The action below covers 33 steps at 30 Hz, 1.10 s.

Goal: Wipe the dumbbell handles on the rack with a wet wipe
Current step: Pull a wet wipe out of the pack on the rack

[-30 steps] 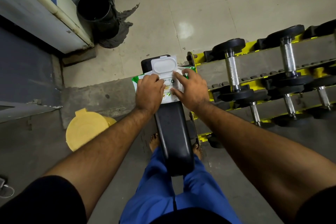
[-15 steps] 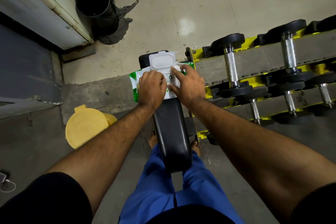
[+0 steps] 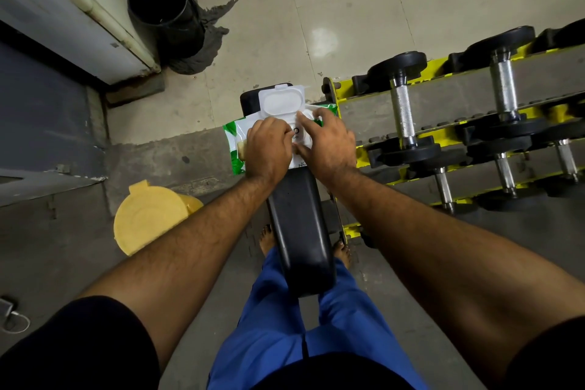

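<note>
The rack [image 3: 354, 115] fills the right of the frame, dumbbells [image 3: 402, 111] lying across it. At centre, the wipes pack [image 3: 235, 144] lies on the black surface [image 3: 300, 225], lid [image 3: 280, 103] flipped up. My left hand [image 3: 269, 149] pinches at its opening; my right hand [image 3: 327, 142] presses down, fingers [image 3: 304, 119] straight.

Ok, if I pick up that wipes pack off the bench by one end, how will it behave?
The wipes pack looks like soft film, so it will likely sag. The open lid may flop. It overhangs the narrow bench pad under both hands, left hand and right hand, so it could slide off.
</note>
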Each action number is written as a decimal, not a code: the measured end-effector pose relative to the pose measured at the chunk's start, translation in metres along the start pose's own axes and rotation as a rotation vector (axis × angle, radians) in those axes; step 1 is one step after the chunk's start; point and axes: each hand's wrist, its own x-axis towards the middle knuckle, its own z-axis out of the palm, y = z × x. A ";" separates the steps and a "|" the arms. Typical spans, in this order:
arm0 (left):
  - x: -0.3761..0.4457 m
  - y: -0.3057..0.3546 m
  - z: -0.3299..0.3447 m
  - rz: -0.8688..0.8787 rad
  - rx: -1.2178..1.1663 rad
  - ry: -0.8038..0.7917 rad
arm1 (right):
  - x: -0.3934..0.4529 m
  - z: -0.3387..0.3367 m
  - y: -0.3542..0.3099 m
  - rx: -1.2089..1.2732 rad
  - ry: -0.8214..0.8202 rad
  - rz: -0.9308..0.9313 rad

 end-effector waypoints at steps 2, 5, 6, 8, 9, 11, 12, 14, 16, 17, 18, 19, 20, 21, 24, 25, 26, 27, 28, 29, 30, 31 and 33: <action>0.000 0.005 0.003 -0.002 -0.022 -0.011 | 0.000 0.002 0.000 0.008 0.021 0.008; -0.003 0.000 0.002 0.022 0.035 -0.004 | 0.000 0.001 0.001 0.014 0.020 0.006; -0.004 -0.003 0.000 0.027 0.053 0.002 | 0.000 0.000 0.001 0.014 0.017 0.004; -0.003 -0.006 -0.004 0.034 0.076 -0.014 | -0.001 -0.001 0.001 0.010 0.016 0.003; -0.002 -0.006 -0.005 0.043 0.080 -0.033 | -0.001 -0.002 0.001 0.009 0.014 0.002; 0.000 -0.005 -0.006 0.034 0.046 -0.055 | -0.001 -0.002 0.000 0.005 0.006 0.002; 0.000 -0.005 -0.007 0.013 0.002 -0.050 | -0.001 -0.003 -0.001 0.001 -0.001 0.005; -0.002 -0.006 -0.009 -0.030 -0.108 -0.028 | 0.000 -0.004 -0.001 -0.011 -0.016 0.011; -0.006 -0.006 -0.013 -0.063 -0.202 -0.032 | -0.001 -0.005 -0.002 -0.022 -0.019 0.008; -0.007 -0.006 -0.016 -0.074 -0.237 -0.036 | -0.002 -0.005 -0.003 -0.027 -0.019 0.005; -0.008 -0.005 -0.019 -0.083 -0.269 -0.038 | -0.003 -0.006 -0.003 -0.032 -0.020 0.004; -0.009 -0.004 -0.022 -0.094 -0.303 -0.037 | -0.003 -0.007 -0.004 -0.039 -0.025 0.008; -0.010 -0.003 -0.026 -0.105 -0.340 -0.033 | -0.003 -0.008 -0.005 -0.044 -0.032 0.013; -0.012 -0.001 -0.030 -0.120 -0.377 -0.027 | -0.003 -0.009 -0.006 -0.046 -0.038 0.020; -0.018 0.001 -0.047 -0.139 -0.499 0.028 | 0.000 -0.010 -0.007 -0.049 -0.042 0.029; -0.019 0.000 -0.054 -0.129 -0.533 0.056 | 0.000 -0.010 -0.008 -0.046 -0.046 0.030; -0.019 -0.001 -0.061 -0.115 -0.559 0.078 | 0.000 -0.010 -0.009 -0.041 -0.049 0.031; -0.018 0.000 -0.067 -0.099 -0.577 0.091 | 0.000 -0.010 -0.009 -0.035 -0.050 0.036; -0.017 0.000 -0.073 -0.086 -0.586 0.096 | -0.001 -0.011 -0.010 -0.030 -0.050 0.042; -0.016 0.002 -0.079 -0.075 -0.586 0.099 | -0.003 -0.013 -0.011 -0.018 -0.043 0.044; -0.015 0.004 -0.085 -0.065 -0.582 0.105 | -0.005 -0.017 -0.014 0.003 -0.028 0.040; -0.014 0.007 -0.090 -0.056 -0.578 0.111 | -0.007 -0.021 -0.017 0.034 -0.012 0.022; -0.011 0.012 -0.101 -0.050 -0.591 0.122 | -0.010 -0.032 -0.024 0.134 0.029 -0.061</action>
